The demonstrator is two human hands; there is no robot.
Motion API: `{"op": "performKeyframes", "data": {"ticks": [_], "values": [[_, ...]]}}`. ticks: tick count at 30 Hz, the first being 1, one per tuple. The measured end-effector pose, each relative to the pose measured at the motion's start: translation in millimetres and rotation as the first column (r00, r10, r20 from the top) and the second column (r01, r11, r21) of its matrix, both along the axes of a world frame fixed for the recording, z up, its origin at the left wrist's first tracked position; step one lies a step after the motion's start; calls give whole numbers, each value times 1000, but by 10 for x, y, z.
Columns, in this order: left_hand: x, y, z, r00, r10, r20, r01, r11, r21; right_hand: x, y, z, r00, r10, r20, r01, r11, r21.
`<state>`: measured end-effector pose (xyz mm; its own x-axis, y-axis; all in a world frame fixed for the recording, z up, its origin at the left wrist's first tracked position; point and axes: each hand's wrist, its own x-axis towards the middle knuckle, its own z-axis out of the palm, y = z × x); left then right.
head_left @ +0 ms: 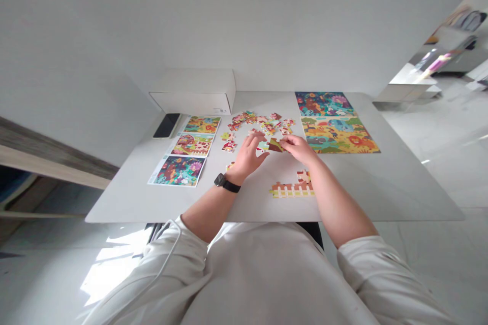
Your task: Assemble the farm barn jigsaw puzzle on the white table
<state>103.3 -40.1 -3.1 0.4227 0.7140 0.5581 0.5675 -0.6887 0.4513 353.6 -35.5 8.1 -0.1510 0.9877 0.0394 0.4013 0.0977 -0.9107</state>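
Note:
My right hand pinches the edge of a brown and green puzzle piece over the middle of the table. To its left, my left hand has its thumb and fingers apart, with a pale puzzle piece just beyond. Loose puzzle pieces lie scattered past both hands. A red barn piece rests left of my left hand. Near the front, a joined strip of fence pieces lies partly behind my right forearm.
Printed picture sheets lie at the left, beside a phone. A white box stands at the back against the wall. Two assembled puzzles lie at the right on the grey table.

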Motion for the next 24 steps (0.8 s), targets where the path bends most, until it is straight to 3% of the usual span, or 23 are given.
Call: {"op": "performKeyframes", "data": {"ticks": [4, 7, 11, 15, 19, 24], "values": [[37, -48, 43, 993, -107, -39, 110, 991, 81, -50, -18, 10, 998, 70, -11, -70, 997, -13], [49, -68, 130, 986, -147, -80, 152, 986, 70, -97, -32, 63, 996, 91, -21, -92, 996, -6], [-22, -106, 309, 983, -146, -108, 149, 989, 22, -109, -92, 242, 993, 107, 42, -107, 994, 13], [-181, -273, 431, 975, -202, -92, 199, 979, -36, -6, -243, 432, 981, 49, 186, -74, 989, 130], [-359, -548, 403, 958, -260, -121, 242, 959, -148, 111, -489, 436, 965, 85, 250, -130, 977, 168], [-502, -789, 247, 923, -329, -200, 282, 931, -232, 100, -840, 250, 922, 198, 333, -271, 944, 188]]}}
